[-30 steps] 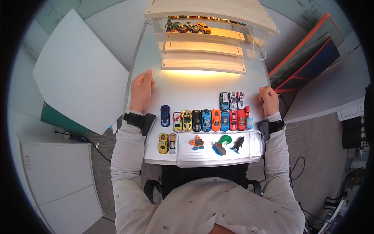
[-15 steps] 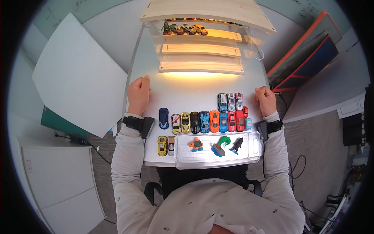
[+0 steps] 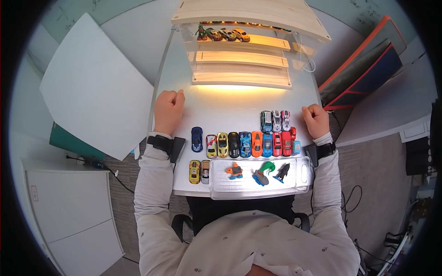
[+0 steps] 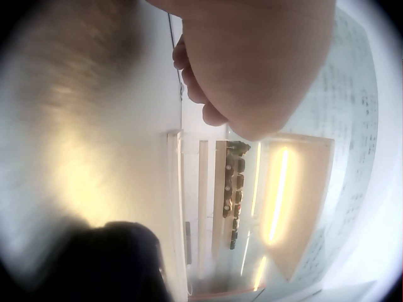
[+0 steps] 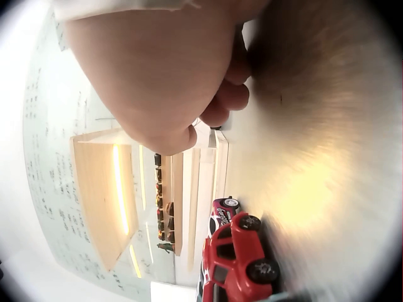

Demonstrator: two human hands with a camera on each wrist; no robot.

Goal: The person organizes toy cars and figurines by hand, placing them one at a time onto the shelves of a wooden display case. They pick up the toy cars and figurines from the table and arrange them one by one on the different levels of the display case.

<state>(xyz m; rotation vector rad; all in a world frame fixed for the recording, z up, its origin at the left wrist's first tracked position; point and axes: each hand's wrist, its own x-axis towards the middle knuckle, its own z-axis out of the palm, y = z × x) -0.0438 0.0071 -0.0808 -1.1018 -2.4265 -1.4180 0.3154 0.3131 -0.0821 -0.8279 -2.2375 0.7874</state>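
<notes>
In the head view my left hand (image 3: 169, 112) rests on the table at the left, its fingers curled into a fist that holds nothing. My right hand (image 3: 316, 121) lies likewise at the right edge, fingers curled in and holding nothing. Nearest the left hand is a dark blue toy car (image 3: 197, 140). A small red toy car (image 5: 240, 258) stands close by the right hand in the right wrist view. Between the hands runs a row of several toy cars, with an orange car (image 3: 256, 144) near its middle. Behind its right end stand three more, including a pink-and-white car (image 3: 286, 120).
A clear plastic tray (image 3: 221, 189) at the front edge holds an orange toy figure (image 3: 235, 171), a green-and-grey figure (image 3: 264, 174) and a black penguin figure (image 3: 284, 172). A yellow car (image 3: 194, 172) stands left of it. At the back, a lit wooden display shelf (image 3: 241, 78) carries several toy cars.
The view shifts slightly with the head. My left hand has turned a little, its thumb lying closer over the curled fingers. The right hand stays almost still; cars and tray have not moved.
</notes>
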